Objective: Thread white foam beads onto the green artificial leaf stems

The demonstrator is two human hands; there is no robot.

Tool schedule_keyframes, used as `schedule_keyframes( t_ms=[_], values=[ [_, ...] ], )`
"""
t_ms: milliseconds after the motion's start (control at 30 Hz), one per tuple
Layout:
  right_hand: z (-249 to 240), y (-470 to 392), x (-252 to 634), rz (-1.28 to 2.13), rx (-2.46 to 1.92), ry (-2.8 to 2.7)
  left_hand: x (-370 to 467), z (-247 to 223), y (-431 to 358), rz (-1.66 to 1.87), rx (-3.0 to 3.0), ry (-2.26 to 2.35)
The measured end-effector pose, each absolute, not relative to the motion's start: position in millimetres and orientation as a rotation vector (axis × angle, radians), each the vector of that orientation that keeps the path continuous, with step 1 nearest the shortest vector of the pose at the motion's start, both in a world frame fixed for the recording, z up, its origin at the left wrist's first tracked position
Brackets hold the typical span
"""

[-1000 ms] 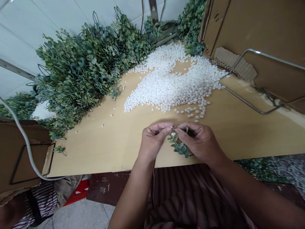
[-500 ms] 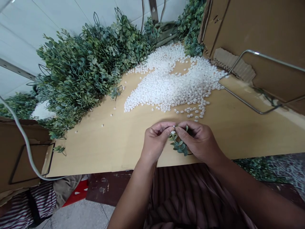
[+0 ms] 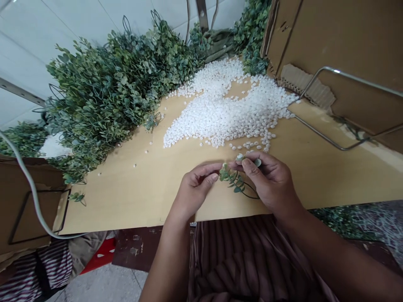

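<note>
A small green leafy sprig (image 3: 233, 181) is pinched between my two hands just above the near edge of the wooden table (image 3: 132, 193). My right hand (image 3: 267, 180) grips its upper end, where a small white bead (image 3: 239, 157) sits at my fingertips. My left hand (image 3: 197, 186) holds the sprig's left tip with thumb and forefinger. A thin dark wire stem curves out below my right hand.
A spread of several white beads (image 3: 226, 109) covers the table's far middle. A big heap of green leafy sprigs (image 3: 107, 92) lies at the left. Cardboard boxes (image 3: 340, 46) and a metal wire frame (image 3: 327, 105) stand at the right. A grey cable (image 3: 28, 180) hangs at the left.
My right hand has lifted slightly up and to the right with the sprig's end and the bead. My left hand has slid down and left, so the hands are a little farther apart.
</note>
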State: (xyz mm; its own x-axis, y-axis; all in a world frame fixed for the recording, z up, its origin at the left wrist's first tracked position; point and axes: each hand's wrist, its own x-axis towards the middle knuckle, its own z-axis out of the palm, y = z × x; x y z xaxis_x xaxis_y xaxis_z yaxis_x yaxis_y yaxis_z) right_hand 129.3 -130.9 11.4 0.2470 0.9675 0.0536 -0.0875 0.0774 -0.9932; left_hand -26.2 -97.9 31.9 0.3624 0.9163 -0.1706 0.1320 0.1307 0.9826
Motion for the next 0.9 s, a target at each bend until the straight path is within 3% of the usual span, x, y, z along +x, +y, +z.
schedule_keyframes(
  t_ms=[233,433,733,900],
  values=[
    [12,-128,130,1.079,-1.04,-0.799,-27,26,-99,0.755,1.594,1.023],
    [26,-128,141,1.329,-0.814,-0.847,-24,27,-98,0.796,1.586,1.099],
    [16,-125,140,1.279,-1.18,-1.122,-22,37,-99,0.93,1.691,1.072],
    [16,-127,133,1.289,-1.119,-1.434,-14,35,-97,1.013,1.787,0.998]
  ],
)
